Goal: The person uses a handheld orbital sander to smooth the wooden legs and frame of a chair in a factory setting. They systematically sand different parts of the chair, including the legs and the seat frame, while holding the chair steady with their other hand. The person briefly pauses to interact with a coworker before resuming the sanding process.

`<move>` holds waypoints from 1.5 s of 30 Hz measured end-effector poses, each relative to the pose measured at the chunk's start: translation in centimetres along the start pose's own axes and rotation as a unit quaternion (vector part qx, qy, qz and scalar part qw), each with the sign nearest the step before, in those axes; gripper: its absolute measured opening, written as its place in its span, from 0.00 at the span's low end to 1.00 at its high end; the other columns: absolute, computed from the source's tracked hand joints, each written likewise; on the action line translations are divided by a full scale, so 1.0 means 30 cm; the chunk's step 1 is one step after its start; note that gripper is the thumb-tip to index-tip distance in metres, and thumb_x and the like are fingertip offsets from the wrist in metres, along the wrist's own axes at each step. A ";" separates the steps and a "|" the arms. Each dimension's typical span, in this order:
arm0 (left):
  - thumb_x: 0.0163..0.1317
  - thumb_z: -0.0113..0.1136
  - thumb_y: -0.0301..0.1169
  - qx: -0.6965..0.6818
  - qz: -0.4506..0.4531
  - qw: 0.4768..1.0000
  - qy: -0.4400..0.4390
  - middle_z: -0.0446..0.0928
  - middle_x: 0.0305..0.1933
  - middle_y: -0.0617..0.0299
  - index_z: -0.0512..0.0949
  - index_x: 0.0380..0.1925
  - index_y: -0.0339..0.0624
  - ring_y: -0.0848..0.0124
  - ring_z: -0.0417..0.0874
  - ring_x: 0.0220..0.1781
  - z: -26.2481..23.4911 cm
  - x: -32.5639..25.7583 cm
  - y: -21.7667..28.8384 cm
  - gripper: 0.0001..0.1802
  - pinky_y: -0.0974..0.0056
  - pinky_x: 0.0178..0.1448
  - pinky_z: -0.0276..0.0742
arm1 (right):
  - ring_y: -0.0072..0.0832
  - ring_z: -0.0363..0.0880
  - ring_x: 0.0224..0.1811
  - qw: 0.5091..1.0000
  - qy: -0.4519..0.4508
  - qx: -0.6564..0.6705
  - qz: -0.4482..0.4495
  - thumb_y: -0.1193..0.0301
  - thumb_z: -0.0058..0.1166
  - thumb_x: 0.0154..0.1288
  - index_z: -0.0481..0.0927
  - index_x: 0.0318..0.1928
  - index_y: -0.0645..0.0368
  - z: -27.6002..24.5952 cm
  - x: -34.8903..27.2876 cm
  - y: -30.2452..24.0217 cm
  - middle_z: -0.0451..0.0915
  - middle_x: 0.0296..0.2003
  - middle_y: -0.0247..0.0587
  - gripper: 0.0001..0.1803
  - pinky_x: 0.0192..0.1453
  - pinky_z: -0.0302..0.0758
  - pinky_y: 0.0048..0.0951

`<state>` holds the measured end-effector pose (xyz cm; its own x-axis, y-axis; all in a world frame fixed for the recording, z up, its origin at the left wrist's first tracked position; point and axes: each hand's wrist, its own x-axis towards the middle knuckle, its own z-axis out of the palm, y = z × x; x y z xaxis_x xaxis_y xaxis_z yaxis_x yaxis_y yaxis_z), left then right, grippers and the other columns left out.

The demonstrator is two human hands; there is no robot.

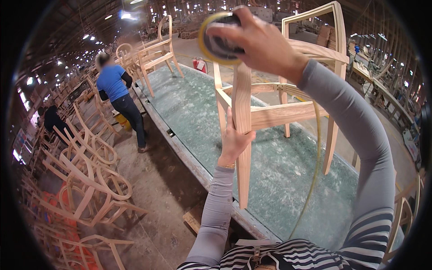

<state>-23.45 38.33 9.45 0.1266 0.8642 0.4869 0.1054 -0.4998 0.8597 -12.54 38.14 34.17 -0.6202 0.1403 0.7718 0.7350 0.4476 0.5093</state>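
A pale, unfinished wooden chair frame (276,117) stands upright on the green, dust-streaked worktable (281,182) in front of me. My left hand (235,143) is wrapped round the chair's near leg, just below the seat rail, with one finger lying up along the wood. Above, my right hand (272,47) grips a round handheld sander (221,47) with a dark body and a yellow rim. The sander is at the top end of the near upright; whether its pad touches the wood I cannot tell. Part of its body is hidden by my fingers.
A thin yellowish hose (317,148) hangs past the chair onto the table. Another chair frame (157,56) stands at the table's far end. At left, a person in a blue shirt (116,85) stands beside the table, near piled chair frames (96,180). A red canister (199,65) stands beyond.
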 end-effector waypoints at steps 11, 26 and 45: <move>0.46 0.70 0.28 -0.020 0.003 1.000 -0.008 0.75 0.56 0.46 0.43 0.72 0.31 0.62 0.82 0.52 0.006 -0.012 0.028 0.57 0.62 0.52 0.80 | 0.41 0.84 0.39 1.000 -0.011 -0.003 -0.016 0.69 0.63 0.55 0.70 0.61 0.26 -0.009 -0.013 0.010 0.69 0.46 0.46 0.33 0.37 0.87 0.35; 0.45 0.69 0.26 -0.034 -0.008 0.999 -0.013 0.74 0.57 0.48 0.43 0.73 0.33 0.64 0.80 0.53 0.002 -0.019 0.025 0.58 0.63 0.52 0.80 | 0.42 0.83 0.42 0.999 -0.010 0.018 -0.031 0.72 0.64 0.53 0.73 0.57 0.25 -0.026 -0.066 -0.005 0.69 0.45 0.45 0.32 0.40 0.86 0.37; 0.44 0.71 0.26 0.002 -0.010 1.000 -0.013 0.76 0.54 0.47 0.40 0.72 0.29 0.62 0.81 0.51 0.010 -0.018 0.039 0.60 0.63 0.50 0.80 | 0.43 0.80 0.43 0.998 -0.043 0.048 -0.002 0.74 0.60 0.55 0.75 0.55 0.33 -0.070 -0.194 -0.027 0.67 0.48 0.47 0.27 0.39 0.84 0.37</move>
<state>-23.09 37.28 10.14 0.1504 0.8727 0.4645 0.1116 -0.4818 0.8691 -8.93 35.12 30.06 -0.6469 0.2130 0.7322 0.7061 0.5300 0.4697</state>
